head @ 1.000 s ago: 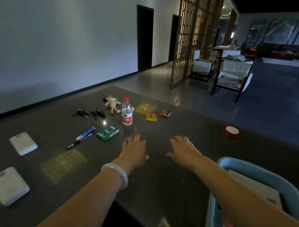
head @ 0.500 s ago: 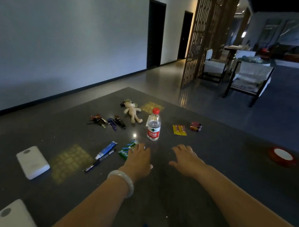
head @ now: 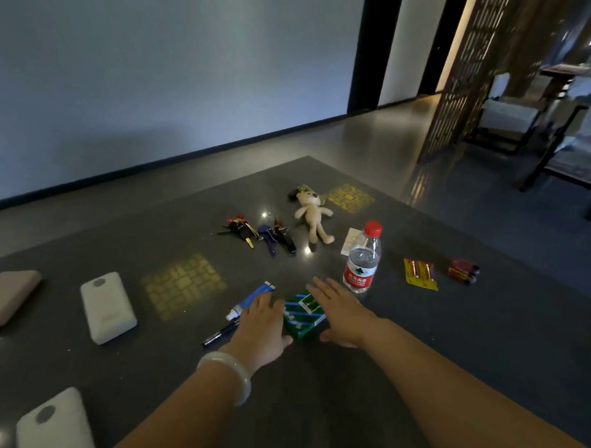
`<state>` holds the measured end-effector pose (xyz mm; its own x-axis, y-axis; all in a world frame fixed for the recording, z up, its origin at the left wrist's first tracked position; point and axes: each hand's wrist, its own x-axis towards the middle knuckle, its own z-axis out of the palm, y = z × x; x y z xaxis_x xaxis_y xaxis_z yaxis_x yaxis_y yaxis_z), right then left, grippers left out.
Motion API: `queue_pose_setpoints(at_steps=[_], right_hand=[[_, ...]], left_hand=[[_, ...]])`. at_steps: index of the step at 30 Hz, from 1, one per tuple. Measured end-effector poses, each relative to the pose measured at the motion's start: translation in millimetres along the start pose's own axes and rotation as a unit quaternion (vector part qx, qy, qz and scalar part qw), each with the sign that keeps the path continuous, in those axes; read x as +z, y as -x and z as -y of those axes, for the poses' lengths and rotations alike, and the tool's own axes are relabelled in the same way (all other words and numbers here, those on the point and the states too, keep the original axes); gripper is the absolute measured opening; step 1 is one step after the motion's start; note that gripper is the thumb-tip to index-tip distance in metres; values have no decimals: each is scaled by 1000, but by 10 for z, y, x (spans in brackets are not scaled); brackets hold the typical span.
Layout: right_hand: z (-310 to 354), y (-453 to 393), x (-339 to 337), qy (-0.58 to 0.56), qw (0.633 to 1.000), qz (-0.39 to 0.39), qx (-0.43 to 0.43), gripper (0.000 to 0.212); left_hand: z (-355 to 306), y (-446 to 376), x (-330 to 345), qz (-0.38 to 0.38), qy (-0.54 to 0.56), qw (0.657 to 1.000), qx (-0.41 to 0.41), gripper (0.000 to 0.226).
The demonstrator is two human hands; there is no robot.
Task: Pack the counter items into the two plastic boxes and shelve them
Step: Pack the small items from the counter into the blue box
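On the dark counter [head: 451, 349] lies a green and white striped pack [head: 303, 313]. My left hand [head: 264, 327] lies flat to its left, over a blue tube [head: 250, 299] and a black pen [head: 220, 334]. My right hand [head: 342, 314] reaches flat over the pack's right side, fingers straight. A water bottle [head: 363, 259] with a red cap stands just behind. Further back lie a plush toy [head: 315, 214], key bunches [head: 260, 234], a yellow battery pack [head: 420, 274] and a red battery bundle [head: 463, 270]. No plastic box is in view.
Two white power banks [head: 108, 307] [head: 55, 423] and a pinkish case [head: 5, 295] lie at the left. A white card [head: 351, 241] sits behind the bottle. Beyond the counter's far edge are a wooden lattice screen [head: 463, 78] and chairs [head: 505, 114].
The view swung left and the blue box left the frame. Both hands moved forward to the green pack, the left over the tube and pen, the right over the pack.
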<state>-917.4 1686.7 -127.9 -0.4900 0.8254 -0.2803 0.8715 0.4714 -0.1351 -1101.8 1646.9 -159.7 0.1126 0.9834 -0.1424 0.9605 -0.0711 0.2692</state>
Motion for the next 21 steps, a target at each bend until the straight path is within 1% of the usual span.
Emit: queue_pose_setpoints(at_steps=[5, 7, 9, 11, 13, 16, 18, 21], right_hand=[[-80, -292, 75, 17, 998, 36, -42, 104], [-144, -339, 126, -3, 999, 20, -43, 102], [-225, -342, 158, -12, 999, -20, -32, 96], [-317, -303, 193, -8, 998, -56, -1, 91], [-401, -228, 252, -31, 996, -70, 51, 88], [-513, -76, 366, -87, 983, -89, 137, 90], [-586, 19, 415, -95, 973, -110, 179, 90], [-687, 149, 417, -102, 964, -109, 222, 86]], left_hand=[[62, -236, 13, 8, -1, 1000, 19, 82], [74, -345, 12, 15, 1, 1000, 15, 84], [62, -450, 23, 20, 5, 1000, 17, 82], [33, -549, 37, 18, 12, 999, 30, 77], [-11, -636, 42, 16, 21, 999, 47, 75], [-92, -757, 32, 21, 32, 998, 59, 78], [-136, -829, 6, 11, 51, 997, 60, 76], [-202, -946, -20, 2, 66, 996, 60, 71]])
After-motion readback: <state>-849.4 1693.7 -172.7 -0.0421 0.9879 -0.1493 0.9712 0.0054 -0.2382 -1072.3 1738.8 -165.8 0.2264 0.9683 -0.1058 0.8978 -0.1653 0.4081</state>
